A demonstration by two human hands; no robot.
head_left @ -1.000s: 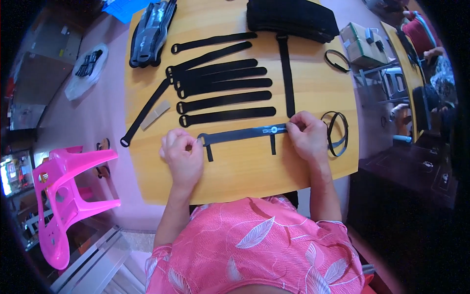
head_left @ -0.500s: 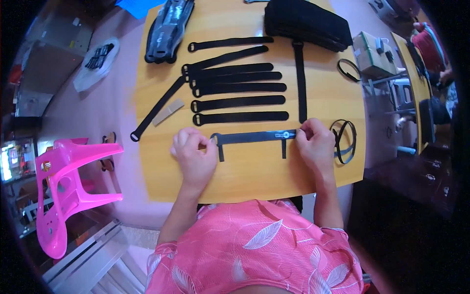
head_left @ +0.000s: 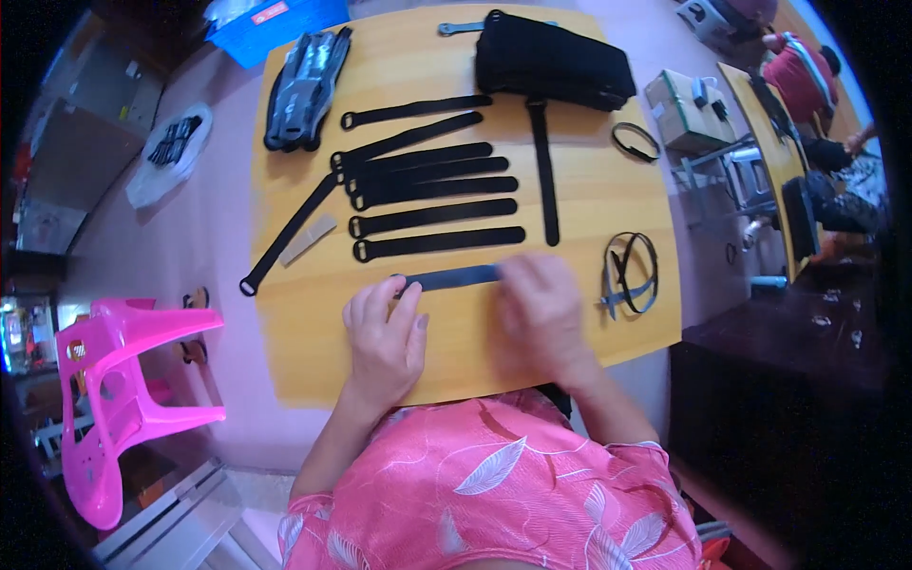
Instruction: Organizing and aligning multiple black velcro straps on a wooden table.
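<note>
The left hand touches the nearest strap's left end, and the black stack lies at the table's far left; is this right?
No: the head view shows the black stack at the far right of the table. The left hand touches the left end of the nearest strap.

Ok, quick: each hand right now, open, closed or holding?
Left hand: fingers part-curled at the strap's left end; grip can't be told.
Right hand: blurred at its right end; open or closed can't be told.
</note>
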